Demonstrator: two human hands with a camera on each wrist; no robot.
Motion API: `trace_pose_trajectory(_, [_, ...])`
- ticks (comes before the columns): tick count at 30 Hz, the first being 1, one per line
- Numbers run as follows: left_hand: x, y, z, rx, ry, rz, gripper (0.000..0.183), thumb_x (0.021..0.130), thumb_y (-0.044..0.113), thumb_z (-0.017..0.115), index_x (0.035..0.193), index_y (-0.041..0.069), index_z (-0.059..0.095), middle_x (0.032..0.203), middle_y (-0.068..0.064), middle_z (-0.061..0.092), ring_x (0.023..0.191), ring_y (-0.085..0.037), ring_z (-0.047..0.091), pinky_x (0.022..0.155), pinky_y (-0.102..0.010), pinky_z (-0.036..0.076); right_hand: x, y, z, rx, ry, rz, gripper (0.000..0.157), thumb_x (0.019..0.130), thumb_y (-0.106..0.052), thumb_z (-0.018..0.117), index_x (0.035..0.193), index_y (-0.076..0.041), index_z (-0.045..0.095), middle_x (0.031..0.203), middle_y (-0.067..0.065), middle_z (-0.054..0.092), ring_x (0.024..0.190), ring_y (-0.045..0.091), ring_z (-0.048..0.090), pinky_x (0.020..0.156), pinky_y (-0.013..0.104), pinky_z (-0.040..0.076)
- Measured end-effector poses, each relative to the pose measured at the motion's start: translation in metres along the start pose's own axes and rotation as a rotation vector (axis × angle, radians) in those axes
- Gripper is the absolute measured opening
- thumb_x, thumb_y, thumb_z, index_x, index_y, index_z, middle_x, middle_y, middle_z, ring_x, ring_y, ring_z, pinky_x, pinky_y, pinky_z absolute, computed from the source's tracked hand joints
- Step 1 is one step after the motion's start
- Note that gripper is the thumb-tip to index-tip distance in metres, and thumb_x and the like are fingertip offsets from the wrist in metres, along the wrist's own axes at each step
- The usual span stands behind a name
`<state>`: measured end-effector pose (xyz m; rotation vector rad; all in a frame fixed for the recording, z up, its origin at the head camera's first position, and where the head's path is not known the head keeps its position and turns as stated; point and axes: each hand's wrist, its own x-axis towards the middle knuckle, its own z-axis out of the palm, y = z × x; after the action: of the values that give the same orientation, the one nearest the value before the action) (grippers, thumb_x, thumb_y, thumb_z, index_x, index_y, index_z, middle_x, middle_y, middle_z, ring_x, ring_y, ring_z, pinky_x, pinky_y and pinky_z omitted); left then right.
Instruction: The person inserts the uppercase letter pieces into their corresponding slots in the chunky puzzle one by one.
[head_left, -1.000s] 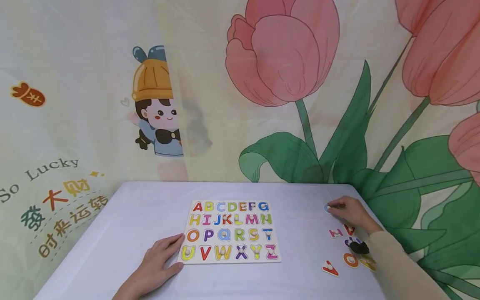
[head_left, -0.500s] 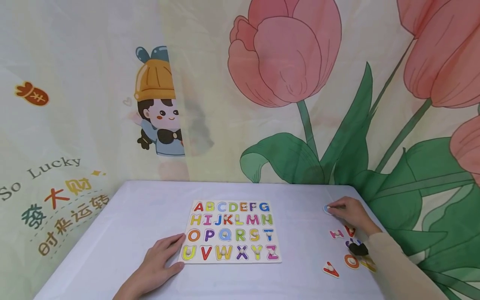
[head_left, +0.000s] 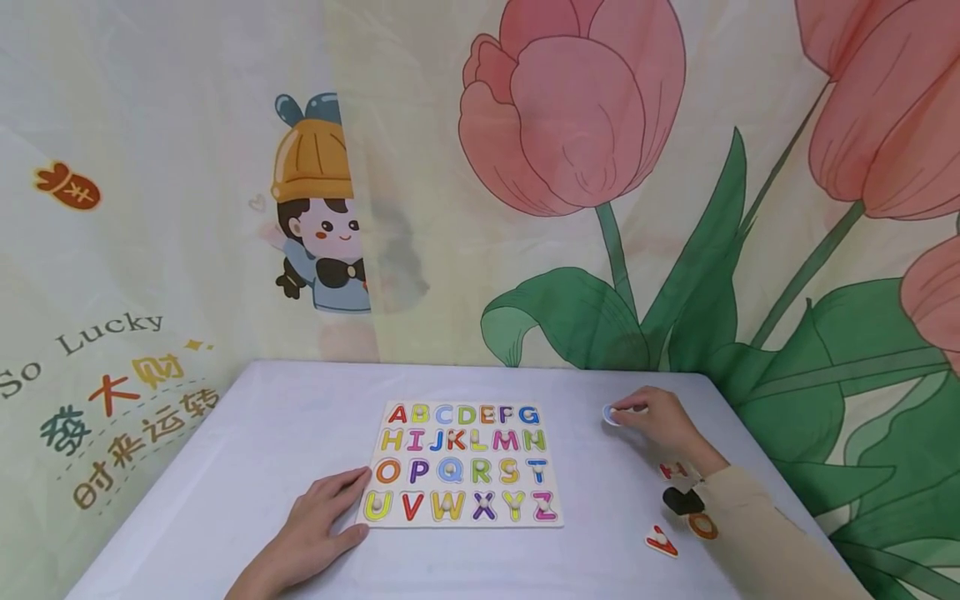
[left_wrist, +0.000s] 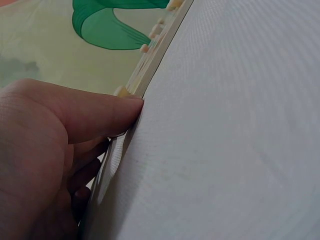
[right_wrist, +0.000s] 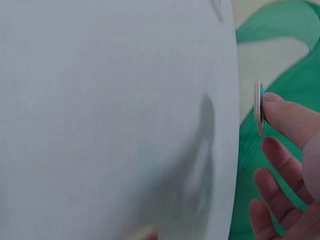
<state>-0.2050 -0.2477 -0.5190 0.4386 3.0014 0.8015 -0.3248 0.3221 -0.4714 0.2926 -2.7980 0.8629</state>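
A white letter-puzzle board, with coloured letters in rows and small knobs on many of them, lies flat on the white table. At its left edge rests my left hand, fingers extended and relaxed; in the left wrist view the thumb touches the side of the board. My right hand pinches a small blue letter puzzle piece to the right of the board. The right wrist view shows this piece edge-on at the thumb tip, with the other fingers spread below; its letter is hidden.
Loose letter pieces lie on the right: a pink H, an orange O and a red V-shaped one. The right sleeve and a black wrist device pass over that area. A tulip-printed cloth hangs behind the table.
My right hand has moved left toward the board with the blue piece, and its sleeve now covers some of the loose letters. The left hand and the board stay in place.
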Motion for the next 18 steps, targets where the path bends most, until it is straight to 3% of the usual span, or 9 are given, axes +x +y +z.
trace_pose_trajectory(18, [0.0, 0.001, 0.0, 0.007, -0.015, -0.018, 0.079, 0.092, 0.043, 0.079, 0.161, 0.018, 0.049, 0.162, -0.001, 0.047, 0.149, -0.03, 0.038, 0.111, -0.06, 0.037, 0.028, -0.126, 0.085, 0.131, -0.051, 0.023, 0.013, 0.089, -0.029, 0.089, 0.1, -0.022, 0.087, 0.092, -0.007, 0.069, 0.092, 0.016, 0.06, 0.076, 0.031, 0.052])
